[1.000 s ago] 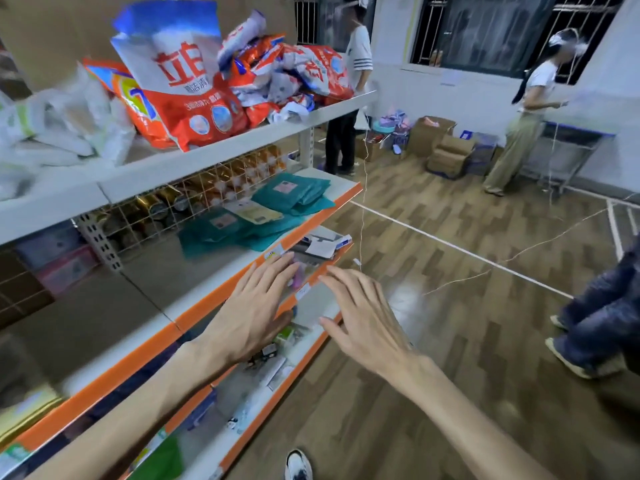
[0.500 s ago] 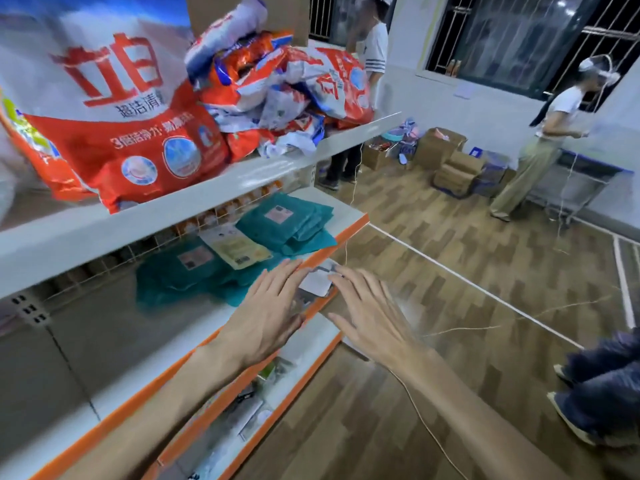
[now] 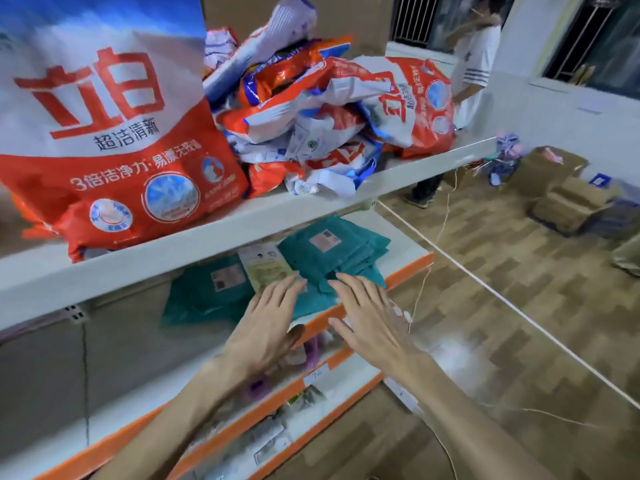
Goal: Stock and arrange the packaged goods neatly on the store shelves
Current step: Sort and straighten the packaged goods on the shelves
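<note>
1. Overhead, the top shelf (image 3: 242,230) carries a large detergent bag (image 3: 114,150) at the left, cut off by the frame's top and left edges. A heap of crumpled bags (image 3: 329,109) lies to its right. The shelf's white front lip hides the far part of the level beneath.
2. Task items lie flat on the middle shelf (image 3: 412,268): a teal stack (image 3: 332,251) at the right and a single teal packet (image 3: 207,289) at the left. A yellowish packet (image 3: 268,268) lies between them.
3. The left hand (image 3: 266,327) is palm down, fingers straight and slightly apart, gripping nothing. Its fingertips reach the near end of the yellowish packet.
4. The right hand (image 3: 370,320) is palm down, fingers straight and slightly apart, gripping nothing. Its fingertips are at the near edge of the teal stack.
5. Contact pressure of either hand on the packets cannot be confirmed.
6. Both forearms cross in front of the lower shelf (image 3: 360,381) and cover much of its small goods. What remains visible is too blurred to identify, apart from a white label (image 3: 316,374) on the front.
7. Far right: a person (image 3: 474,64) stands beyond the shelf end, head partly out of frame. Cardboard boxes (image 3: 561,188) sit on the wooden floor (image 3: 519,375), a white line (image 3: 519,306) crosses it, and a thin cord (image 3: 443,216) hangs near the shelf end.
</note>
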